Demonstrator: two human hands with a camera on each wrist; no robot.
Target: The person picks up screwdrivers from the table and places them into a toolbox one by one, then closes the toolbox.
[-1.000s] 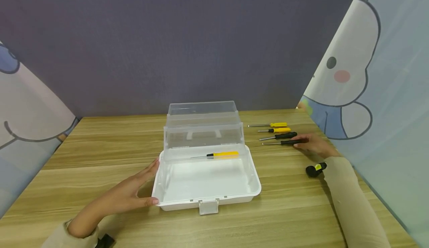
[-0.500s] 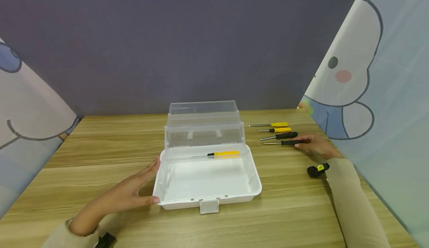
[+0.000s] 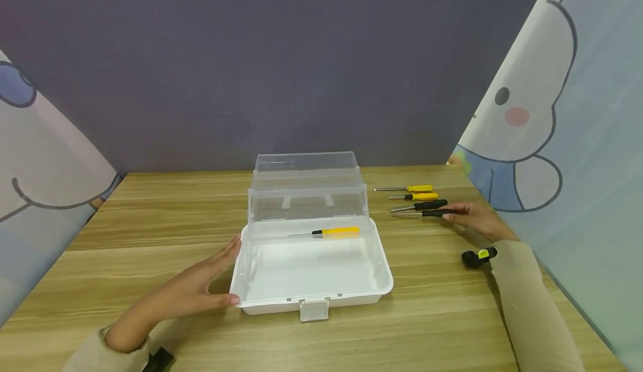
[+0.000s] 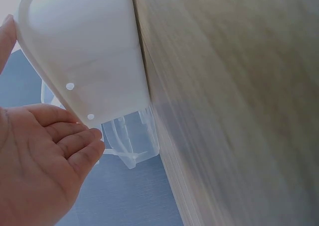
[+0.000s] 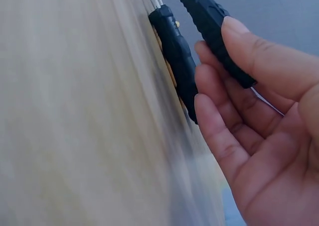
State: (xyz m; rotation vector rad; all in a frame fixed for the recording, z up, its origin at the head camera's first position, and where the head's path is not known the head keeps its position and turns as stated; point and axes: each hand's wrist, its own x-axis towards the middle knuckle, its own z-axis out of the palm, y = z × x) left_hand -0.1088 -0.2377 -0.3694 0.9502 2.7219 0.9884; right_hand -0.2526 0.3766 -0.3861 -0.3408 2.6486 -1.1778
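Observation:
A white plastic box (image 3: 308, 268) sits mid-table, its clear hinged lid (image 3: 306, 201) raised at the back. Inside, along its rear, lies a screwdriver with a yellow handle (image 3: 341, 230), seen partly through clear plastic. My left hand (image 3: 183, 294) spans the box's left side, thumb at the front corner and straight fingertips at the rim further back. At the right, my right hand (image 3: 477, 219) pinches a black screwdriver (image 5: 212, 29) by the end of its handle, between thumb and fingers. In the right wrist view that handle stands off the tabletop, beside a second black screwdriver (image 5: 174, 56).
Behind the black pair lie two yellow-handled screwdrivers, a shorter one (image 3: 422, 196) and a longer one (image 3: 419, 189). A clear latch (image 3: 314, 310) hangs from the box's front. A dark grey panel (image 3: 301, 70) stands behind the wooden table (image 3: 171, 210).
Both hands stay nearly in place, with the right still pinching the black screwdriver. Its shaft now lies slightly closer to the neighbouring black screwdriver in the head view, which has shifted a little.

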